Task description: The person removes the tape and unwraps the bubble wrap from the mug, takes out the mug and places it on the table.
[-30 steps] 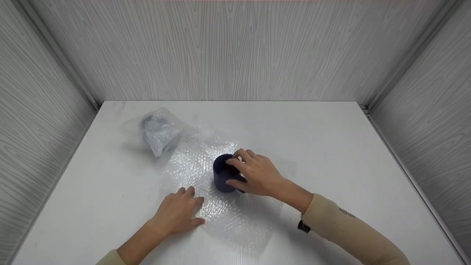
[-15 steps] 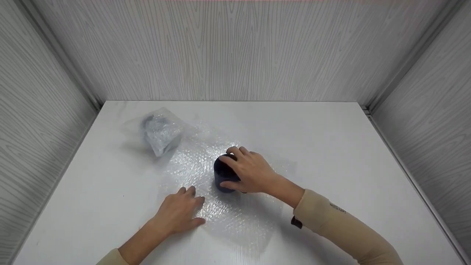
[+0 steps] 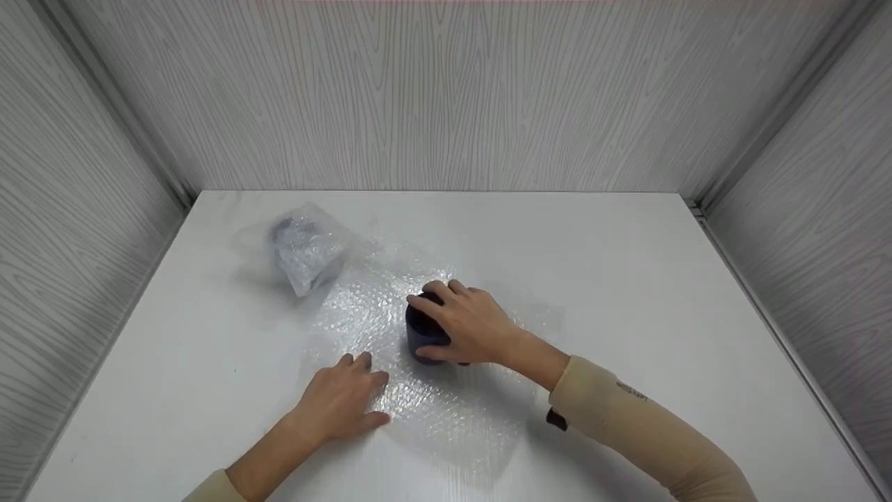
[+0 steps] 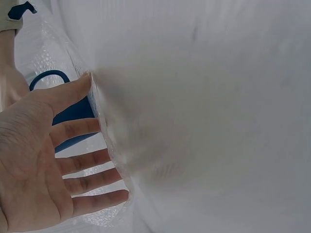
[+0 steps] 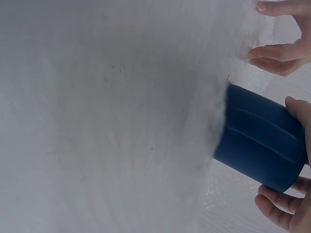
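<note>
A dark blue mug stands upright on a sheet of bubble wrap near the middle of the table. My right hand grips it from above, fingers over the far rim and thumb on the near side, hiding much of the mouth. The right wrist view shows the mug's handle facing that camera. My left hand rests on the wrap's left edge with fingers spread. In the left wrist view, part of the mug shows behind the left fingers.
A bundle in bubble wrap, with something bluish-grey inside, lies at the table's back left, close to the sheet's far corner. Wood-grain panels enclose the white table at the back and both sides.
My right hand has slid left from the mug's handle side, and its fingers now reach over the mouth and rim. The left hand stays where it was. The mug has barely shifted.
</note>
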Motion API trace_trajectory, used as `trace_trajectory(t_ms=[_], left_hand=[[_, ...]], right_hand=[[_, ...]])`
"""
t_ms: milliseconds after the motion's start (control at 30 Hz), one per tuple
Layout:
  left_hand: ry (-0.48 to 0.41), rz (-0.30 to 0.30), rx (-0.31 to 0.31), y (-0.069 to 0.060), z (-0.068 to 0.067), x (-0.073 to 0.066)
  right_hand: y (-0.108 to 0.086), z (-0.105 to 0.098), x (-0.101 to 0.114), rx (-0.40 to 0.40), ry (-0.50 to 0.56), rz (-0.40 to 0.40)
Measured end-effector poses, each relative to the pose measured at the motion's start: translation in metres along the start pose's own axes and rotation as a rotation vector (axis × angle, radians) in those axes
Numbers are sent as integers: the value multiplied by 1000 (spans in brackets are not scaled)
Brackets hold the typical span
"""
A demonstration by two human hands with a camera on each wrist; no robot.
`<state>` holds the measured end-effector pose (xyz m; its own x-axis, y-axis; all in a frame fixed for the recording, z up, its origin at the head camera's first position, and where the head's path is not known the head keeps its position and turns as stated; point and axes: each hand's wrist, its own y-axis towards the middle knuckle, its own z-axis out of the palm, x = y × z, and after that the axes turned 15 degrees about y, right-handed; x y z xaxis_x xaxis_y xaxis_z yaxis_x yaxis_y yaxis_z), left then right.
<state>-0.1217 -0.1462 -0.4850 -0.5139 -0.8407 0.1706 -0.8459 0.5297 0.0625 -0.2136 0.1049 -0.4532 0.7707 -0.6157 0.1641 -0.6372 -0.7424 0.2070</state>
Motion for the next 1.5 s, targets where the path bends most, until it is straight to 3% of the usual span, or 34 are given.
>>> trace_trajectory(t_ms=[567, 1167, 1500], left_hand=[[25, 4, -16, 2, 0, -1], [-19, -6, 45, 3, -1, -3], [-22, -6, 24, 1, 1, -2]], right_hand=[[3, -2, -3, 42, -49, -33], [-17, -7, -11, -13, -79, -39], [-31, -21, -21, -81, -87, -36]])
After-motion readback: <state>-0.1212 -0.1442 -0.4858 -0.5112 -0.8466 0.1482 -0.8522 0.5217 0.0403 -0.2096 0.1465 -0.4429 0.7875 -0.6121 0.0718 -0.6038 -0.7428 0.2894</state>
